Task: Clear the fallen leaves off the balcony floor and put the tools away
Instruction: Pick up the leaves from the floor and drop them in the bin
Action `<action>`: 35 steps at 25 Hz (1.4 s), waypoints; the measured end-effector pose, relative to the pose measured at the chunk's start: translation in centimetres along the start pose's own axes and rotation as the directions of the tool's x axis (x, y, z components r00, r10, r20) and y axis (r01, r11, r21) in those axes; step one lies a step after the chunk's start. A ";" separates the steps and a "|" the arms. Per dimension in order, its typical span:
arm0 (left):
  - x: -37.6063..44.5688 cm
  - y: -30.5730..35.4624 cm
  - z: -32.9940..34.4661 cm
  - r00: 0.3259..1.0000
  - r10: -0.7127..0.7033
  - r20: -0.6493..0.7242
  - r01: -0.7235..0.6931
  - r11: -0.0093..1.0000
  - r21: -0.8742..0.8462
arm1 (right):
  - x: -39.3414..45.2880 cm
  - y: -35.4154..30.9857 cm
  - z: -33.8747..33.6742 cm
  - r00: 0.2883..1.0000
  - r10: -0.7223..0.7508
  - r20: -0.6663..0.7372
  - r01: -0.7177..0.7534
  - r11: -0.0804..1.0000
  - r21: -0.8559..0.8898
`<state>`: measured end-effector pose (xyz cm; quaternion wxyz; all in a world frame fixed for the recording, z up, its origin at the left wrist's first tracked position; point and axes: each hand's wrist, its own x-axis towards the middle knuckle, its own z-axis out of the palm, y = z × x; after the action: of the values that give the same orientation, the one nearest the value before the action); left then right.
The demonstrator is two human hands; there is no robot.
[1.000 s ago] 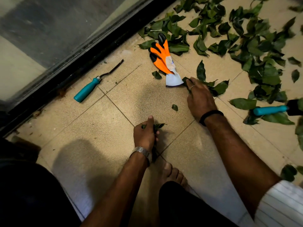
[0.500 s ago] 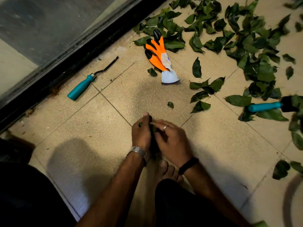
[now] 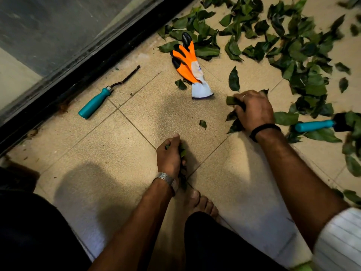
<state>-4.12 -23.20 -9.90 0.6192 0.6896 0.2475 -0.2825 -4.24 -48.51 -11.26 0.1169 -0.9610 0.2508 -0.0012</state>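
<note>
The right hand (image 3: 254,111) is down on the tan tiled floor (image 3: 97,153), with its fingers curled around a few flat green fallen leaves (image 3: 231,100). The left hand (image 3: 169,155) is closer in, squeezing a bunch of green leaves (image 3: 182,151) it has picked up.

I think that bunch could slip out and drop again, because it looks full and more leaves will want to go in. The right hand may also grab too few, or bump the teal-handled brush (image 3: 314,125) lying just right of it under some leaves.

Count: two hands, both holding leaves. One orange and black garden glove pile (image 3: 188,61) lies far in the middle. One teal-handled bent metal weeder (image 3: 95,102) lies on the left near the dark door track (image 3: 78,61). The big scatter of green leaves (image 3: 293,51) far right is too many to count
</note>
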 end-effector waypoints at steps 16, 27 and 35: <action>-0.6 -0.6 0.2 0.996 0.092 -0.009 -0.090 0.987 0.132 | -6.6 -3.3 -1.7 0.999 -0.004 0.032 -0.014 0.848 0.530; 0.0 -1.4 0.4 0.977 0.132 0.169 -0.138 0.990 0.022 | -12.5 -7.7 0.4 0.994 -0.106 0.034 0.075 0.864 0.498; -0.2 -1.1 -0.2 0.979 0.177 -0.098 -0.162 0.976 0.145 | -11.4 -8.1 -2.1 0.957 -0.220 0.189 0.085 0.836 0.542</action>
<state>-4.99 -22.87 -10.56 0.5779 0.7635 0.2014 -0.2063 -10.45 -36.62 -6.71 0.4059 -0.9013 0.1465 0.0385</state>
